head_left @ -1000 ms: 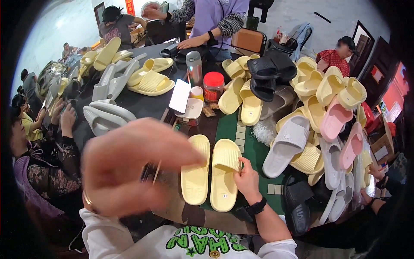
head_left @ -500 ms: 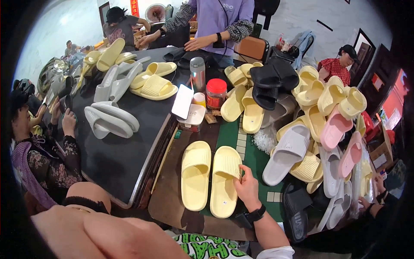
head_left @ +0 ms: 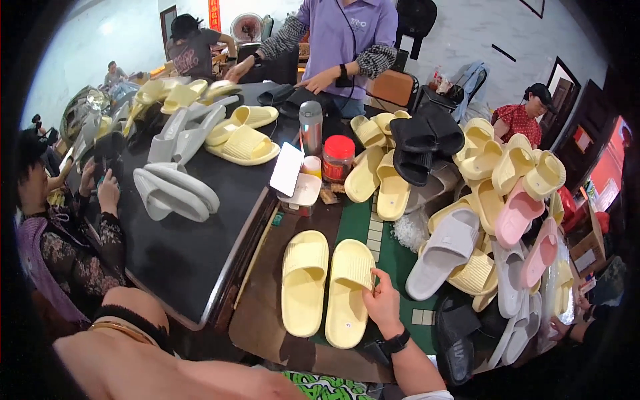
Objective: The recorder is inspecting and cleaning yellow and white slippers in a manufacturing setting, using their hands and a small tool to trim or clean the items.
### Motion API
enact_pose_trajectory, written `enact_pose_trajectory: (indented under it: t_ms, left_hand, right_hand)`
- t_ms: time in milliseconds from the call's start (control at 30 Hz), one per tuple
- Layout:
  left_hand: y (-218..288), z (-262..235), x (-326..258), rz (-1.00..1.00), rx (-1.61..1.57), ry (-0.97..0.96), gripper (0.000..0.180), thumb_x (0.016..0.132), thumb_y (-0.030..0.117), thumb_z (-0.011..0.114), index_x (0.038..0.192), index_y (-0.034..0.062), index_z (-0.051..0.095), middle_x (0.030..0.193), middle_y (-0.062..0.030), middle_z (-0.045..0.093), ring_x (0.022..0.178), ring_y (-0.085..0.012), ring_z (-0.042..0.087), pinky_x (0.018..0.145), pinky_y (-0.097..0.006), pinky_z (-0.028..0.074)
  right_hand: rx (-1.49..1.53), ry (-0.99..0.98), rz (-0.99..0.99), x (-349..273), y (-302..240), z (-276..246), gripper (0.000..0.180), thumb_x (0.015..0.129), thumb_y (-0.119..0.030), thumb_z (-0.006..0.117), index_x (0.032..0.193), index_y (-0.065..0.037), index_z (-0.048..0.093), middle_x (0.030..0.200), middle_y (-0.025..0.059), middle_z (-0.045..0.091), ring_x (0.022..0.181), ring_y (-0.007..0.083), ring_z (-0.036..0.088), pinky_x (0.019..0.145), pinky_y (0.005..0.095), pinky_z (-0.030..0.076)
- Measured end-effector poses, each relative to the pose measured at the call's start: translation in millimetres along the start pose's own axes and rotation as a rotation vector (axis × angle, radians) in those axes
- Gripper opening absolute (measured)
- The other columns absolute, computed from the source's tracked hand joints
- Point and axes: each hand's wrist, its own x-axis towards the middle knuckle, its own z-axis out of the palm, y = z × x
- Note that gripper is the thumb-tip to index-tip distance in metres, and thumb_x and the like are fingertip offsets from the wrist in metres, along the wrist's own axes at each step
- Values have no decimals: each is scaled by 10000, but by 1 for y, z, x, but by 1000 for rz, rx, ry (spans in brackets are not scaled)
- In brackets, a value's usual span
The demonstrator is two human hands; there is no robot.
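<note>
A pair of pale yellow slippers lies side by side, toes away from me, on the near table. My right hand (head_left: 383, 303), with a dark watch on its wrist, pinches the outer edge of the right yellow slipper (head_left: 347, 313) by its ribbed strap. Beside it rests the left yellow slipper (head_left: 303, 317), untouched. At the lower left my bare left arm reaches out, with a gold bangle and a black band at the wrist. The back of my left hand (head_left: 135, 305) shows beyond the band near the dark table; its fingers are hidden.
At right rises a heap of yellow, grey, pink and black slippers, with a grey slipper (head_left: 443, 250) nearest. A red-lidded jar (head_left: 339, 160), a flask (head_left: 311, 127) and a phone (head_left: 287, 167) stand behind the pair. More slippers cover the dark table (head_left: 167, 247); people work around.
The view has shifted a little, so the table's things sit lower in the picture. At the far left, a yellow slipper that stood raised is now lower. My right hand keeps its hold.
</note>
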Motion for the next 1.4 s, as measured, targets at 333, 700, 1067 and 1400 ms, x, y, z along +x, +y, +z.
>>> enact_pose_trajectory:
  t_ms: [333, 700, 1067, 1400]
  left_hand:
    - [9, 2, 2, -49, -28, 63, 108, 895, 188, 687, 877, 169, 582, 872, -35, 538, 814, -216, 583, 729, -368, 527]
    - [14, 8, 5, -109, -70, 123, 109, 897, 185, 683, 872, 173, 578, 865, -26, 533, 813, -210, 576, 727, -365, 522]
    - [21, 11, 2, -169, -98, 188, 111, 900, 183, 679, 866, 177, 574, 859, -17, 528, 812, -205, 568, 724, -363, 518]
    - [26, 14, -2, -225, -121, 237, 113, 902, 180, 675, 861, 181, 570, 853, -9, 524, 811, -199, 562, 722, -361, 514]
  right_hand:
    - [30, -8, 19, 2, -4, -1, 459, 781, -80, 664, 1224, -49, 549, 538, 53, 508, 474, 123, 510, 478, 300, 418]
    - [9, -23, 24, 0, -3, -2, 473, 780, -95, 657, 1236, -61, 539, 531, 62, 510, 456, 147, 511, 466, 326, 410]
    - [13, -10, 2, 1, -4, -1, 465, 787, -102, 656, 1233, -53, 537, 533, 70, 515, 457, 157, 522, 470, 326, 418]
    - [-35, -86, 67, 2, -6, -5, 502, 785, -142, 662, 1263, -114, 508, 650, 141, 629, 604, 315, 656, 560, 409, 506]
